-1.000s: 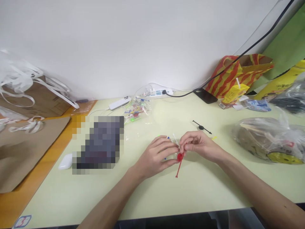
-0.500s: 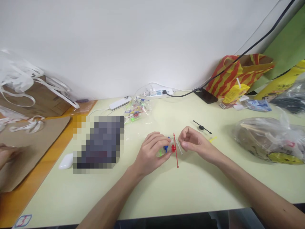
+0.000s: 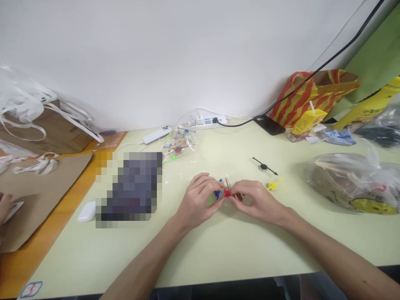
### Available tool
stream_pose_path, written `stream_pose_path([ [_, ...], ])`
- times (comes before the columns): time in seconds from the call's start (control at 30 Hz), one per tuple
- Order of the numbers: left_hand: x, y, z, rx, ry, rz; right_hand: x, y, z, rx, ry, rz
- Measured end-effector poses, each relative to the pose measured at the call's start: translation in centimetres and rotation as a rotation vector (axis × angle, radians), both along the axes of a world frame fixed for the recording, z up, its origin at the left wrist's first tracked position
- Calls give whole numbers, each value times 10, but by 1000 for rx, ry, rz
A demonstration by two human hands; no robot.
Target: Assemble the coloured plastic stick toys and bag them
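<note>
My left hand [image 3: 201, 200] is curled closed around a cluster of small plastic arrow spinners. Blue [image 3: 216, 194] and green [image 3: 210, 201] pieces show between its fingers and thumb. At the right end of this cluster sits a red arrow spinner [image 3: 227, 193], whose thin pointer stands up. My right hand [image 3: 251, 196] pinches the red spinner at its hub, and its fingers cover part of the pointer. A white pointer [image 3: 229, 180] shows just behind. On the table beyond my right hand lie a black arrow spinner [image 3: 264, 167] and a yellow one [image 3: 272, 186].
A clear bag of coloured spinners [image 3: 179, 146] lies at the back, near a power strip [image 3: 208, 121]. A blurred dark object [image 3: 133, 187] and white case [image 3: 86, 211] are at left. A plastic-wrapped bundle [image 3: 353, 183] stands right. Another person's hand [image 3: 4, 206] shows far left.
My right hand has moved left and closed on the red spinner. The yellow spinner has come into fuller view. My left hand has stayed in place. The other person's hand has shifted.
</note>
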State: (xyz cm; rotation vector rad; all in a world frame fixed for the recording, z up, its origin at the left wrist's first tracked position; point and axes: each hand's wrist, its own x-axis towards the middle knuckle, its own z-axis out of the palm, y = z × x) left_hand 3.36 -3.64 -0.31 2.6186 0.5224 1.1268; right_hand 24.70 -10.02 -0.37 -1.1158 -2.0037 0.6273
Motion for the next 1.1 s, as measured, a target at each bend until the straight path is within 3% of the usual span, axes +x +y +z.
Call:
stream_pose_path([
  [0.4,3,-4,3,-11,49,22,0,0,-11,267,-118,-76],
  [0.7,8,-11,4,-43,48,64,2,1,-13,312,-275,-91],
  [1.1,10,-15,6,-79,64,86,3,2,-14,418,-326,-124],
])
